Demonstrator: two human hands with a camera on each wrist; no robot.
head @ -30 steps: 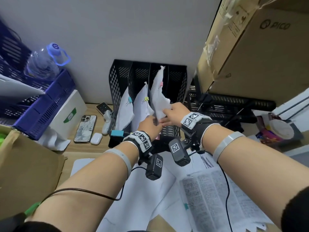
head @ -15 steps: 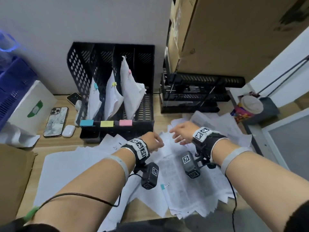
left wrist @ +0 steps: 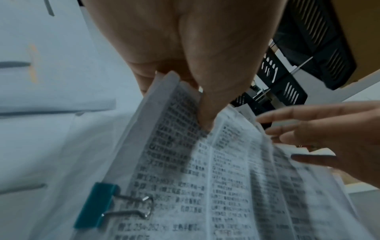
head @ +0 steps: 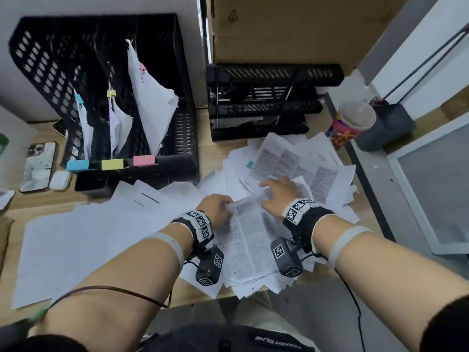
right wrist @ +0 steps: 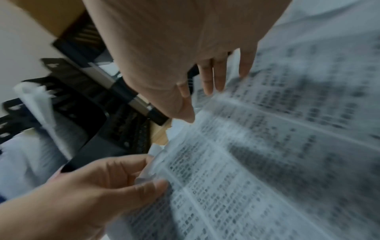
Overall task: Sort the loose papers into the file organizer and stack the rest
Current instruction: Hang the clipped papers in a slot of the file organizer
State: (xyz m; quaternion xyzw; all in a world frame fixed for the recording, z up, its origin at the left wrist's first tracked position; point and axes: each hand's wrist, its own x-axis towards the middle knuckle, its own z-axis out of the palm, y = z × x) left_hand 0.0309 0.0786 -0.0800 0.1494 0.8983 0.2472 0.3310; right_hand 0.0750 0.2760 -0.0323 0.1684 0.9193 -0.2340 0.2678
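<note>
A black mesh file organizer (head: 38, 54) stands at the back left and holds three clipped paper bundles behind blue (head: 78, 164), yellow (head: 112, 163) and pink (head: 144, 160) labels. Loose papers cover the desk in front of it. My left hand (head: 217, 207) pinches the top left edge of a printed bundle (head: 248, 237) between thumb and fingers (left wrist: 205, 113). A teal binder clip (left wrist: 96, 207) holds that bundle's left side. My right hand (head: 279, 191) lies on the bundle's top right edge with its fingers (right wrist: 205, 81) straight.
Stacked black letter trays (head: 264, 110) sit under a cardboard box (head: 291, 26) at the back right. A lidded cup (head: 352, 123) stands right of them. A phone (head: 38, 166) and an earbud case (head: 60, 180) lie far left. Blank sheets (head: 88, 237) spread left; another clipped printed bundle (head: 291, 161) lies beyond my hands.
Both hands left the pink-clipped bundle in the organizer and came down to the desk pile. My left hand has taken hold of the printed bundle's top edge; the right now touches it.
</note>
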